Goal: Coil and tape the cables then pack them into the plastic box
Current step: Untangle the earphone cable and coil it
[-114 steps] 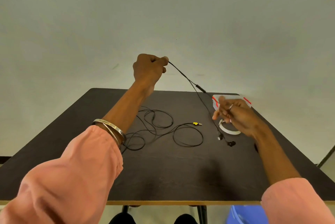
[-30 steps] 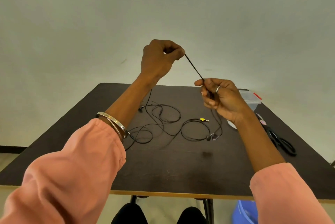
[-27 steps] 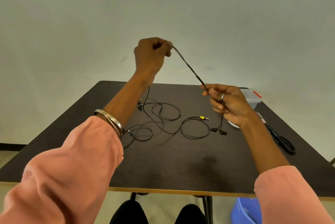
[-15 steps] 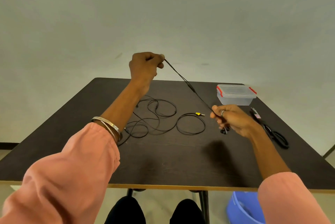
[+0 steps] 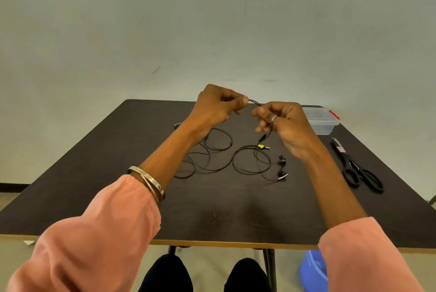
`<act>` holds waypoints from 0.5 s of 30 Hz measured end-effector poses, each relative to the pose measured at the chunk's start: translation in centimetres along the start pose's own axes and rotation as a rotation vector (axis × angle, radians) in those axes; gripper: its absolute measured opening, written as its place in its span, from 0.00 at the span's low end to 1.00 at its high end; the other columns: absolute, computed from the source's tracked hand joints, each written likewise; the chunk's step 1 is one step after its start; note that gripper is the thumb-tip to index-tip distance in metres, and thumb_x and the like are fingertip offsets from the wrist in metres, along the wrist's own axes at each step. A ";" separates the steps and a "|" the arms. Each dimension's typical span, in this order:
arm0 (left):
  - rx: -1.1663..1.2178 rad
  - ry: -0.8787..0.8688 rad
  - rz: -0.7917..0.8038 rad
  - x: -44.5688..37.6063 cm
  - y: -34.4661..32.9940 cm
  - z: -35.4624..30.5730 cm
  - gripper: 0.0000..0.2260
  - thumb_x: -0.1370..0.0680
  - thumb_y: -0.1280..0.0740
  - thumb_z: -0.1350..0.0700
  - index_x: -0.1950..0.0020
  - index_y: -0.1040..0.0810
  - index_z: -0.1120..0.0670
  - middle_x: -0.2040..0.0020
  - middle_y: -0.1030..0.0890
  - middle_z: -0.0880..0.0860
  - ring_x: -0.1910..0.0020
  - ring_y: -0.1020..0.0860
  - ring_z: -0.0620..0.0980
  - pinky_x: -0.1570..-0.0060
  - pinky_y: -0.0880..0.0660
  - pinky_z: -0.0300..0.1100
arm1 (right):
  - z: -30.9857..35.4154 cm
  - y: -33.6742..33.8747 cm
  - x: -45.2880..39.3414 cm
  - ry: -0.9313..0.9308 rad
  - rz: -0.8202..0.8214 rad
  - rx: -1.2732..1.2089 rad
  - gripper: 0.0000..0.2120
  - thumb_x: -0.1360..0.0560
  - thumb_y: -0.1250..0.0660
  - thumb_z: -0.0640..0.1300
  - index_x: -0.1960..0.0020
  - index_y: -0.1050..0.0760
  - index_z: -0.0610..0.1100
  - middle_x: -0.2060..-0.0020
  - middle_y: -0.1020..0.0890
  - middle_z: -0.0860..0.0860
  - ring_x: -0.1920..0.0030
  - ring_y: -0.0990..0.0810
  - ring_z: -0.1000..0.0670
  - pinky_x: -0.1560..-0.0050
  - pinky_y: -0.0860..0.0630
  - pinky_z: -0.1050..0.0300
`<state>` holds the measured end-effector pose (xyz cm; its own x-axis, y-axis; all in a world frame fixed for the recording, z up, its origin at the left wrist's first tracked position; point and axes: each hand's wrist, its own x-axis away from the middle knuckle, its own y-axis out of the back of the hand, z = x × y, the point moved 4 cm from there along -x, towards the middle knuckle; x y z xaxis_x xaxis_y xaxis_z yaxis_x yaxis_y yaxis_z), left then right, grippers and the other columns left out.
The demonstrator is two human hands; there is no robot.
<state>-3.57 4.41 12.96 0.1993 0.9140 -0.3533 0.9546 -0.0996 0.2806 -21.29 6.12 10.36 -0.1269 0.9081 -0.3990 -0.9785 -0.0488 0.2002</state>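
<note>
The near edge of the desk [image 5: 212, 243] has a broad bare strip behind it, so finished coils would have somewhere to lie without hanging over the lip. Further in, around the middle, the black earphone cable [image 5: 238, 161] lies in several loose loops, its yellow-marked plug [image 5: 262, 146] just beyond them and two earbuds [image 5: 282, 166] to the right of the loops. That slack looks left flat on purpose, free to feed upward without snagging.

Above those loops both hands are raised off the desk and close together. The left hand [image 5: 218, 108] is curled, thumb and forefinger pinching a short run of cable. The right hand [image 5: 282, 121] pinches the same run just beside it, with a strand dropping from it toward the plug. Holding it at two near points reads as the start of a first small loop, each hand fixing one end of the turn.

By the right edge lie black scissors [image 5: 361, 173], well clear of the cable and within the right hand's reach. At the far right corner sits the clear plastic box [image 5: 323, 124] with red clips, partly hidden behind the right hand; whether its lid is latched I cannot tell. No tape roll shows. The left half of the desk offers the widest room for sweeping the cable round.
</note>
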 end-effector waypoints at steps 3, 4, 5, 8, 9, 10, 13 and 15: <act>-0.084 0.036 0.030 0.2 1.4 1.4 0.07 0.24 0.29 0.53 0.58 0.15 0.54 0.62 0.15 0.51 0.73 0.29 0.41 0.71 0.31 0.32 | -0.9 2.4 0.1 -0.099 -0.160 -0.072 0.11 0.21 0.37 0.38 0.58 0.19 0.42 0.70 0.23 0.50 0.74 0.33 0.56 0.76 0.36 0.63; -0.151 0.040 0.042 0.3 2.0 2.0 0.09 0.24 0.30 0.53 0.61 0.16 0.55 0.59 0.15 0.52 0.74 0.28 0.39 0.69 0.30 0.30 | -1.3 3.6 0.1 -0.130 -0.248 -0.066 0.11 0.21 0.38 0.37 0.59 0.19 0.42 0.68 0.22 0.49 0.73 0.33 0.56 0.77 0.40 0.64; -0.201 0.045 0.052 0.5 2.5 2.5 0.10 0.23 0.30 0.53 0.64 0.17 0.54 0.57 0.14 0.51 0.73 0.26 0.37 0.68 0.31 0.28 | -1.7 4.7 0.2 -0.155 -0.336 -0.054 0.12 0.21 0.38 0.37 0.59 0.20 0.41 0.68 0.23 0.49 0.73 0.34 0.56 0.77 0.41 0.65; -0.164 0.097 0.066 1.2 3.2 4.1 0.12 0.22 0.32 0.54 0.64 0.19 0.55 0.57 0.15 0.48 0.71 0.24 0.32 0.71 0.32 0.24 | -2.5 6.8 1.1 -0.229 -0.521 0.080 0.11 0.23 0.39 0.36 0.59 0.19 0.39 0.72 0.23 0.53 0.74 0.30 0.58 0.73 0.34 0.64; -0.150 0.114 0.061 1.3 3.1 4.4 0.12 0.22 0.32 0.54 0.63 0.18 0.55 0.61 0.15 0.46 0.71 0.24 0.32 0.72 0.32 0.25 | -2.8 7.0 1.3 -0.250 -0.525 0.185 0.11 0.24 0.39 0.36 0.60 0.19 0.41 0.70 0.20 0.53 0.70 0.26 0.57 0.66 0.29 0.61; -0.139 0.129 0.053 1.5 2.8 4.6 0.11 0.21 0.33 0.53 0.61 0.17 0.55 0.65 0.17 0.44 0.73 0.25 0.34 0.73 0.33 0.26 | -3.3 6.9 1.4 -0.280 -0.496 0.329 0.11 0.24 0.39 0.36 0.58 0.19 0.43 0.64 0.17 0.50 0.62 0.22 0.54 0.57 0.27 0.57; -0.062 0.157 0.043 1.7 1.5 4.6 0.12 0.21 0.34 0.50 0.59 0.16 0.55 0.71 0.22 0.44 0.76 0.33 0.40 0.75 0.35 0.32 | -3.2 5.0 1.6 -0.237 -0.325 0.612 0.12 0.22 0.35 0.45 0.40 0.22 0.47 0.42 0.19 0.49 0.38 0.25 0.47 0.36 0.31 0.47; -0.034 0.156 0.067 1.9 0.3 4.1 0.12 0.21 0.34 0.49 0.59 0.16 0.54 0.71 0.24 0.45 0.76 0.34 0.41 0.76 0.36 0.33 | -1.9 2.9 1.5 -0.073 -0.178 0.452 0.18 0.23 0.33 0.49 0.34 0.26 0.50 0.38 0.22 0.56 0.35 0.28 0.56 0.37 0.33 0.62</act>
<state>-1.97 4.49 8.75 0.2231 0.9559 -0.1909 0.9317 -0.1516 0.3300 -24.62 6.54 8.68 0.0630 0.9136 -0.4017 -0.8137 0.2801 0.5094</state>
